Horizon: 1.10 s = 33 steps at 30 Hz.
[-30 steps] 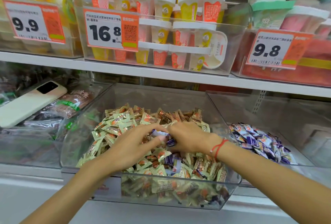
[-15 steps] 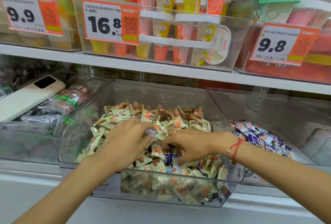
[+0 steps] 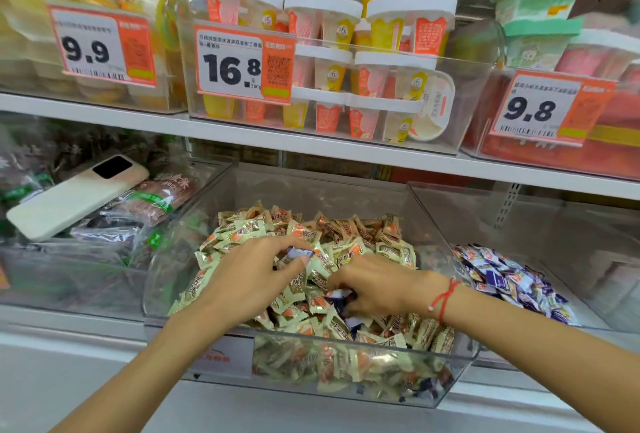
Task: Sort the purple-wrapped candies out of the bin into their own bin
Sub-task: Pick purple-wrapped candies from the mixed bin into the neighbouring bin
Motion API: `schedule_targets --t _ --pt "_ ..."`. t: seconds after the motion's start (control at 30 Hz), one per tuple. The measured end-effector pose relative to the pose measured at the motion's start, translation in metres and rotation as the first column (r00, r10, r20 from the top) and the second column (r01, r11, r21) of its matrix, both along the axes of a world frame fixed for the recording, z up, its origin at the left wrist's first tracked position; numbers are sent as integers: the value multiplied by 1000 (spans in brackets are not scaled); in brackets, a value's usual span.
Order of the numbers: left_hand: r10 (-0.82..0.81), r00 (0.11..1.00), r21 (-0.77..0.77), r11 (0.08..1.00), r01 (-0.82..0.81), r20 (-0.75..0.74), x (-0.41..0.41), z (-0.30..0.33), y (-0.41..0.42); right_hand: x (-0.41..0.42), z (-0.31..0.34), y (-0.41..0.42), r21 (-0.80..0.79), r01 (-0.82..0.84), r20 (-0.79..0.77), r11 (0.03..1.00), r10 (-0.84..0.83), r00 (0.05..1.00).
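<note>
left hand (image 3: 252,273) pinching purple candy (image 3: 299,253); right hand (image 3: 377,288) curled on another (image 3: 337,295), prob. gripped. risk: slick wrappers slipping back into cream pile (image 3: 346,235) en route to purple bin (image 3: 512,276).

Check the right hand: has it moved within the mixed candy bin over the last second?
Yes. The right hand has drawn back toward the person, closer to the bin's front rim, and apart from the left hand.

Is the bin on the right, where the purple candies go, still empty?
No: the right bin already holds a heap of purple-wrapped candies against its left wall.
</note>
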<state>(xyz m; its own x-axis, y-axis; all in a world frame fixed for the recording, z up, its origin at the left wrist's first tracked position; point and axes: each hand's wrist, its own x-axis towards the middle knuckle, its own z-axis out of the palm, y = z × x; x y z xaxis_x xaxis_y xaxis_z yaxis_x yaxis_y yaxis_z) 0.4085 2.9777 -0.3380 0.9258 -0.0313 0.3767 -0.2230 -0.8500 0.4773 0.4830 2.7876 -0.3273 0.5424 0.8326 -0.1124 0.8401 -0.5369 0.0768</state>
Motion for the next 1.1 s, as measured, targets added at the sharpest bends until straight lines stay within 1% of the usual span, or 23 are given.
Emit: schedule_targets --t 0.13,0.2,0.33,0.47,0.57,0.63,0.7,0.77,0.8,0.87,0.93,1.0,1.1 --pt "1 1000 -73 997 0 3 3 0 1 4 12 -15 182 114 -105 977 -96 990" --pt "-18 1000 -91 996 17 -8 6 -3 3 2 17 -23 264 152 -141 953 -118 983" --pt "-63 997 -109 992 58 -38 9 -7 6 -10 27 -35 481 223 -255 848 -108 961" --pt "-38 999 -109 993 34 -32 10 -6 3 -21 33 -50 567 246 -219 786 -144 965" --pt "-7 1000 -107 994 5 -21 7 -1 -2 -35 40 -70 627 276 -159 728 -227 961" --pt "-8 1000 -123 992 9 11 5 5 -9 -44 47 -90 683 274 -103 677 -281 954" --pt "-59 997 -177 982 67 53 6 12 -27 -47 51 -119 754 271 -71 598 -336 939" --pt "-174 981 -195 963 188 86 10 23 -59 -43 51 -152 802 299 -52 517 -439 897" --pt "-246 964 -183 948 260 97 13 29 -79 -39 50 -168 805 319 -24 501 -509 860" --pt "-368 923 -112 918 379 110 22 42 -121 -29 44 -195 774 381 28 506 -628 778" --pt "-418 902 -27 906 423 109 36 50 -161 -19 35 -209 688 481 36 544 -687 726" --pt "-420 904 45 908 418 84 50 54 -188 -9 25 -216 573 559 7 599 -686 728" --pt "-423 906 84 903 422 -1 62 50 -198 -5 21 -222 437 616 -122 655 -636 762"
